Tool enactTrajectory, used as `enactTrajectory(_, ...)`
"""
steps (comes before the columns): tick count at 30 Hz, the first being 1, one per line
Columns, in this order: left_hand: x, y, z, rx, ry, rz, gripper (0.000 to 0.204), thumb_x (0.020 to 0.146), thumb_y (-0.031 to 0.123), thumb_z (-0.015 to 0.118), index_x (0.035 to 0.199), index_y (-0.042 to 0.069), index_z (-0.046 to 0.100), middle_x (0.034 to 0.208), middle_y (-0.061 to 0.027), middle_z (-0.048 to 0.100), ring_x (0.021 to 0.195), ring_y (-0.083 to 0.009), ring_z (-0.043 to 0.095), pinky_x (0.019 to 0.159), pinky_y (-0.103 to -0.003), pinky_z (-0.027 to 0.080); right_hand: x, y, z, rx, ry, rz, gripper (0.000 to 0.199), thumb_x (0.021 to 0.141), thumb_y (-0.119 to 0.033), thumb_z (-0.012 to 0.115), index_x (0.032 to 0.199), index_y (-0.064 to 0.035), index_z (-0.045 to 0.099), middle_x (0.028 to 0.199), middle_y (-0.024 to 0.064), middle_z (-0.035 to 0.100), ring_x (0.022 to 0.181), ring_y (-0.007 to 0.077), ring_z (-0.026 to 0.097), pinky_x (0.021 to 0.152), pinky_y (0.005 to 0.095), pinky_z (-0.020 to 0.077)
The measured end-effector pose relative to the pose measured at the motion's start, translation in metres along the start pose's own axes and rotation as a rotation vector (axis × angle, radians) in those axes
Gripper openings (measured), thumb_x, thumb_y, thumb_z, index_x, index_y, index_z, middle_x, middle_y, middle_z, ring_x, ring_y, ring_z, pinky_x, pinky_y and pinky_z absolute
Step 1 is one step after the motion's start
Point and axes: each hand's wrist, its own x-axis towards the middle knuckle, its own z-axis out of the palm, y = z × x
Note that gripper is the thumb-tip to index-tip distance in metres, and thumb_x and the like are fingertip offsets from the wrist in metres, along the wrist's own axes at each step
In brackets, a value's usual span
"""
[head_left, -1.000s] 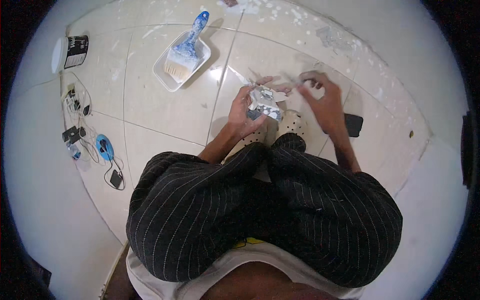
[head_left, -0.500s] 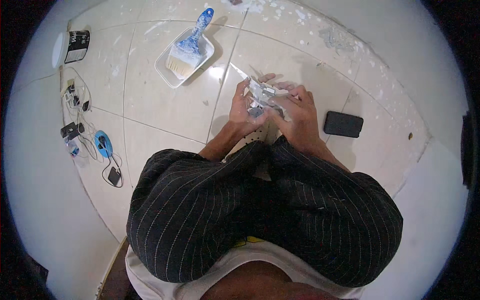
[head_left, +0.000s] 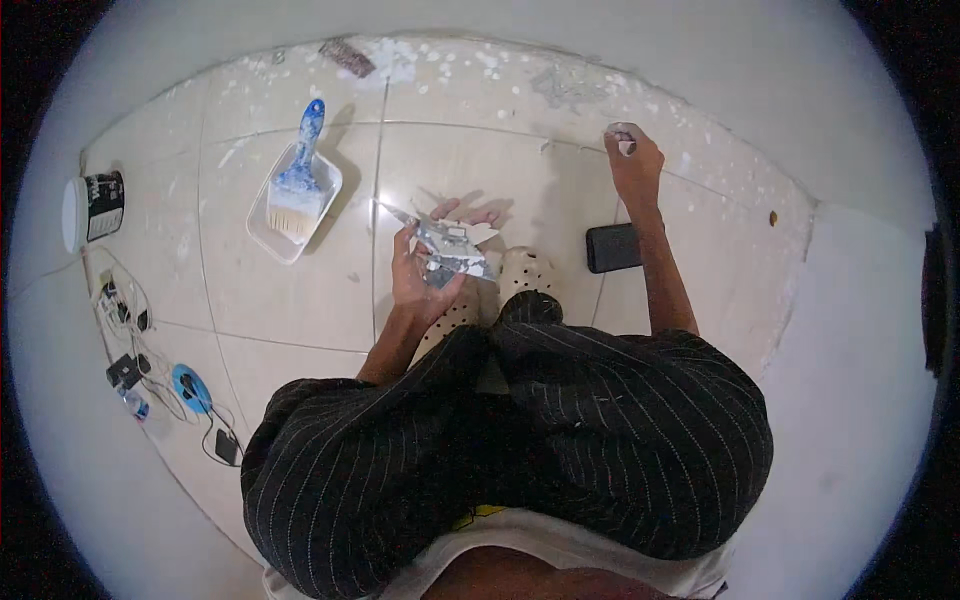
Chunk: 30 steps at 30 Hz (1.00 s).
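Observation:
My left hand point(head_left: 420, 285) is curled round a silvery-grey, white-smeared bundle point(head_left: 455, 250) with flat faces and jagged edges, just above my feet. A thin pointed strip of it sticks out at the far left. What exactly the bundle is I cannot make out. Out to the far right, my right hand point(head_left: 638, 170) is closed, its fingers bent toward the wall. Something pale point(head_left: 626, 146) shows inside the curl, too small to name. A black phone-sized slab point(head_left: 612, 248) lies on the floor beside my right forearm.
A blue-handled paintbrush point(head_left: 298, 185) rests in a white tray point(head_left: 257, 222) at the left. Farther left are a black-and-white tub point(head_left: 104, 206), tangled cables and a blue round power socket point(head_left: 190, 388). A brown rough block point(head_left: 347, 57) lies near the paint-spotted far wall edge.
My right hand has left the bundle and reached far right toward the wall. The bundle stays in my left hand. The whole view has shifted, showing more of the far wall.

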Motion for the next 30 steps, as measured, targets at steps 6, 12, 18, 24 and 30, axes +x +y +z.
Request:
enactTrajectory(6, 0.001, 0.001, -0.004, 0.045, 0.055, -0.015, 0.063, 0.095, 0.047, 0.033, 0.141, 0.003, 0.035, 0.135, -0.0288, 0.046, 0.126, -0.0382, 0.047, 0.096, -0.044, 0.050, 0.034, 0.059, 0.029, -0.202, 0.060, -0.101, 0.027, 0.083, -0.021, 0.068, 0.108, -0.0102, 0.064, 0.097, 0.0117, 0.063, 0.095, 0.0319, 0.056, 0.084, 0.0430, 0.0443)
enactTrajectory(12, 0.000, 0.002, -0.008, 0.068, 0.068, 0.005, 0.063, 0.096, 0.049, 0.032, 0.142, 0.005, 0.036, 0.136, -0.0296, 0.045, 0.128, -0.0384, 0.045, 0.101, -0.045, 0.044, 0.050, 0.071, 0.034, -0.388, 0.072, -0.335, 0.032, 0.081, -0.021, 0.069, 0.111, -0.0142, 0.063, 0.108, 0.0113, 0.057, 0.101, 0.0316, 0.052, 0.085, 0.0458, 0.0422)
enactTrajectory(18, 0.002, -0.001, -0.004, 0.025, 0.065, -0.011, 0.063, 0.095, 0.049, 0.032, 0.141, 0.006, 0.037, 0.138, -0.0303, 0.043, 0.130, -0.0394, 0.042, 0.105, -0.046, 0.041, 0.054, 0.075, 0.032, -0.343, 0.003, -0.274, 0.021, 0.078, -0.020, 0.070, 0.098, -0.0134, 0.066, 0.107, 0.0105, 0.056, 0.099, 0.0319, 0.051, 0.081, 0.0455, 0.0424)
enactTrajectory(24, -0.001, 0.001, -0.008, 0.025, 0.074, -0.015, 0.063, 0.095, 0.050, 0.031, 0.141, 0.006, 0.037, 0.138, -0.0285, 0.044, 0.130, -0.0381, 0.043, 0.105, -0.047, 0.041, 0.047, 0.053, 0.021, -0.383, -0.091, -0.208, 0.020, 0.078, -0.019, 0.070, 0.097, -0.0131, 0.065, 0.102, 0.0097, 0.059, 0.099, 0.0319, 0.053, 0.083, 0.0449, 0.0429)
enactTrajectory(30, 0.002, 0.003, -0.008, 0.103, 0.153, -0.056, 0.061, 0.096, 0.046, 0.029, 0.142, 0.007, 0.037, 0.129, -0.0160, 0.055, 0.118, -0.0296, 0.054, 0.102, -0.044, 0.044, -0.037, -0.077, -0.013, 0.164, -0.363, -0.172, 0.019, 0.079, -0.016, 0.069, 0.096, -0.0113, 0.064, 0.103, 0.0073, 0.063, 0.092, 0.0252, 0.052, 0.084, 0.0429, 0.0399)
